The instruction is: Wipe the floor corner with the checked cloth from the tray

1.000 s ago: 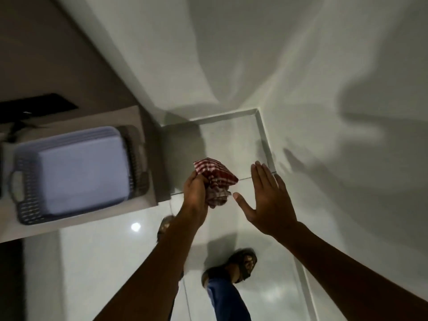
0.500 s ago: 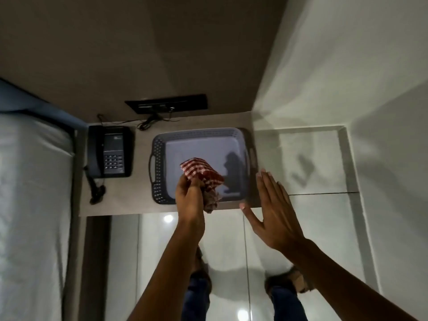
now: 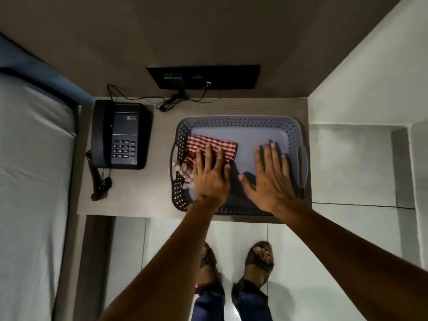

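Note:
The red and white checked cloth (image 3: 209,145) lies in the left part of the grey perforated tray (image 3: 240,120) on the bedside shelf. My left hand (image 3: 212,172) rests flat on the cloth's near edge with fingers spread, not gripping it. Over the tray's right half, my right hand (image 3: 269,177) is flat and open, holding nothing. The floor corner (image 3: 393,135) is to the right of the shelf, between white walls.
A black telephone (image 3: 119,135) with its coiled cord sits left of the tray. A black wall socket panel (image 3: 203,76) with cables is behind. A bed with a white sheet (image 3: 32,170) is at the left. My sandalled feet (image 3: 234,265) stand on glossy floor tiles.
The view swung from the floor corner to the shelf. My left hand carried the bunched cloth over the tray, laid it down inside and opened flat on it. My right hand followed over the tray.

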`<state>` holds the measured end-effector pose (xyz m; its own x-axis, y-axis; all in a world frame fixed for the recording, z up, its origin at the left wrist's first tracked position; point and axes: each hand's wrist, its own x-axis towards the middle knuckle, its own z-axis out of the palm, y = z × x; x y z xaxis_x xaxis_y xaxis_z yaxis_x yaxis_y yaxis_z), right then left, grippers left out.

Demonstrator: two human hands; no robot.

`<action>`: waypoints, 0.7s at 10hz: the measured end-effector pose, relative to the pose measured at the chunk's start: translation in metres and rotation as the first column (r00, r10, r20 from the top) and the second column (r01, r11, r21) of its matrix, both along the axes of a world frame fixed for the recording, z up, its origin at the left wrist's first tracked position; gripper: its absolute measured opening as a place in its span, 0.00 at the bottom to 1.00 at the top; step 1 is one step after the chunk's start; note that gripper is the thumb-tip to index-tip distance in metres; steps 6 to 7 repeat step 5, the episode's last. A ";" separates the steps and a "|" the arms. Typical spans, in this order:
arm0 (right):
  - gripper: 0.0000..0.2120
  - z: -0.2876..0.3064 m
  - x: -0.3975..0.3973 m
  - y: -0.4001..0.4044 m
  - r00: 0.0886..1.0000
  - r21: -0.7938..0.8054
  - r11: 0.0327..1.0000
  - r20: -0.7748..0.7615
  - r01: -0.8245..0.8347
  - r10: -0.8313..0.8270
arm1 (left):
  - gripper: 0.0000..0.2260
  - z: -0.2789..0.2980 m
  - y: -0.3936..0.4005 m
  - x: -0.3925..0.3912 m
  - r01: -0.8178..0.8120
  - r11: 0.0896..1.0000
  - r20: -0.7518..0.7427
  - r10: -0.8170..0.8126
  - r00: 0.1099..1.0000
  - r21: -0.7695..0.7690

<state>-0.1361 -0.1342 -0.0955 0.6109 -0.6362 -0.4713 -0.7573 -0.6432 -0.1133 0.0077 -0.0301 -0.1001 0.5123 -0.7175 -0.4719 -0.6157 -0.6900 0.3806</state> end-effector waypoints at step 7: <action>0.48 -0.008 0.001 -0.001 0.995 0.158 0.985 0.069 0.067 -0.079 | 0.42 -0.005 0.008 0.006 0.165 0.986 0.022 -0.166 0.986 0.027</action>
